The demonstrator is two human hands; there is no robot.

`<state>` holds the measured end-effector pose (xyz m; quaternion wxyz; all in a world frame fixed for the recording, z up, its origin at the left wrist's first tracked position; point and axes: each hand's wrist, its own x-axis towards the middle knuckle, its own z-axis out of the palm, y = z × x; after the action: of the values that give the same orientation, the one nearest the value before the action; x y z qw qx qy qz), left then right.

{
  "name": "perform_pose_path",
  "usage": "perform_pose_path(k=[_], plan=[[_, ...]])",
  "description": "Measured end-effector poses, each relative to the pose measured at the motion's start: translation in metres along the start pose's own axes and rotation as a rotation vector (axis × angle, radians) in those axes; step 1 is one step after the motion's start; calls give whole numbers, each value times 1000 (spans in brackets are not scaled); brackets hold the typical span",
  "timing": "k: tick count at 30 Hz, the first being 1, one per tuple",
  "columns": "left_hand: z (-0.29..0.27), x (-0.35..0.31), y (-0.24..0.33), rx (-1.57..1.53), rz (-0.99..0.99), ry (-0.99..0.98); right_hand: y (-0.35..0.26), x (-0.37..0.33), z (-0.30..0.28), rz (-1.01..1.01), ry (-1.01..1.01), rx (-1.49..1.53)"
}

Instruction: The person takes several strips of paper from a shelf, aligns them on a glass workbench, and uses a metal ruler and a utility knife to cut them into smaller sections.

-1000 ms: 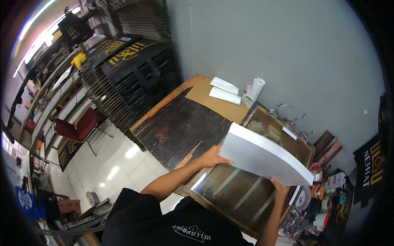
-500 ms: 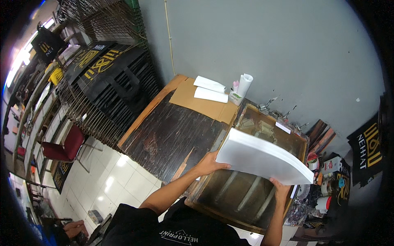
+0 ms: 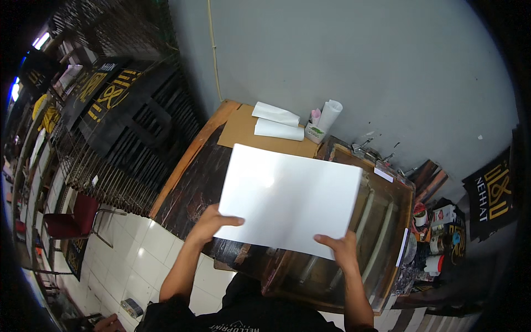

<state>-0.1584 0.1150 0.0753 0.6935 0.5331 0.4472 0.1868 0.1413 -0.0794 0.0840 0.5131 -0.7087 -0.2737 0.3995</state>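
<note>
A thick stack of white paper sheets (image 3: 290, 196) is held up in front of me, its broad glossy face toward me. My left hand (image 3: 208, 224) grips its lower left edge, thumb lying on top. At the lower right corner my right hand (image 3: 344, 249) clasps it the same way, fingers hidden beneath. Under the stack are the dark scratched wooden table (image 3: 185, 191) and the wood-framed glass top (image 3: 381, 243) beside it, where pale tubes show through.
Two white rolls (image 3: 279, 129) lie on a cardboard sheet (image 3: 235, 130) at the back. Beside them a small box (image 3: 315, 133) holds a rolled paper. Right of the glass top stand cans and jars (image 3: 437, 243). On the left are a wire rack (image 3: 88, 166) with black bags and a red chair (image 3: 74, 218).
Both hands have carried the white paper stack left, from over the glass top to partly over the dark table. Its face has turned flatter and more square to me.
</note>
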Motion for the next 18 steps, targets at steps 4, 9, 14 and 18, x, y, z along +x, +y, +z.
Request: perform_pose_path(k=[4, 9, 14, 18], plan=[[-54, 13, -17, 51, -103, 191, 0, 44, 57, 37, -116, 31], [-109, 37, -23, -639, 148, -15, -4, 95, 109, 73, -121, 127], [-107, 125, -46, -963, 226, 138, -1, 165, 148, 8, -15, 140], [-106, 200, -47, -1214, 249, 289, -2, 220, 177, -51, 59, 107]])
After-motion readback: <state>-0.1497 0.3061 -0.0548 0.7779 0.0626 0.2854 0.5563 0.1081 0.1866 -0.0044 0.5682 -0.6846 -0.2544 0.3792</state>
